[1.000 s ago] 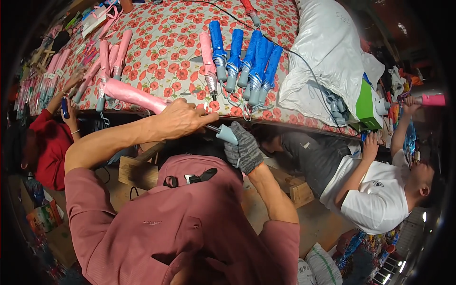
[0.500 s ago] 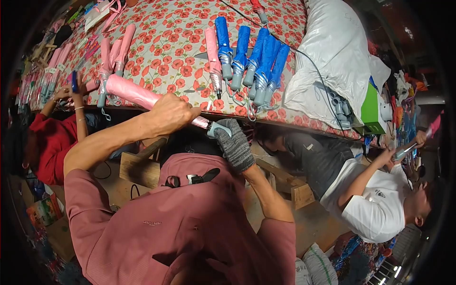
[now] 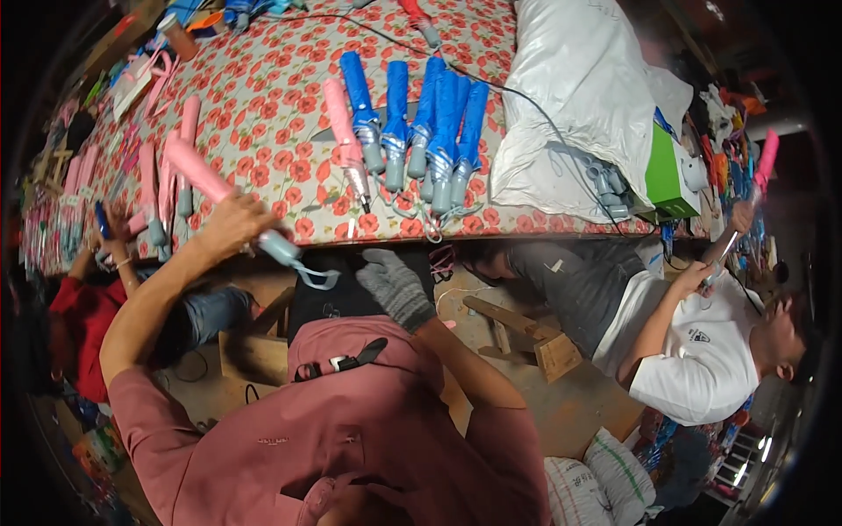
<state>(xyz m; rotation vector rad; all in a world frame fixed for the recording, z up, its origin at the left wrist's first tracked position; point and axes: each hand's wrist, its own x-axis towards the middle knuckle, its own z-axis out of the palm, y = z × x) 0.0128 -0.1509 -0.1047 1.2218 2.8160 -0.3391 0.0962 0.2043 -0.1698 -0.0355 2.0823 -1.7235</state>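
Observation:
My left hand [image 3: 235, 225] is closed round a folded pink umbrella [image 3: 202, 173], held tilted over the table's near edge. Its grey handle [image 3: 279, 248] points toward me, with a pale wrist strap [image 3: 317, 277] dangling from it. My right hand [image 3: 393, 287], in a grey knitted glove, is apart from the umbrella, below the table edge near my lap. The glove's fingers are loosely apart and nothing shows in them. Several blue folded umbrellas [image 3: 396, 114] with grey handles lie on the table ahead, beside a pink one [image 3: 342, 131] whose bare metal tip shows.
A table with a poppy-patterned cover [image 3: 281, 114] stretches before me. On its right rest a white sack [image 3: 561, 96], grey handles [image 3: 611, 188] and a green box [image 3: 671, 171]. More pink umbrellas [image 3: 151, 188] lie left. People in red [image 3: 83, 320] and white [image 3: 693, 368] work on either side.
My left hand has carried the pink umbrella leftward and down. The right gloved hand has let go of its grey handle and moved slightly left and down. The view has shifted.

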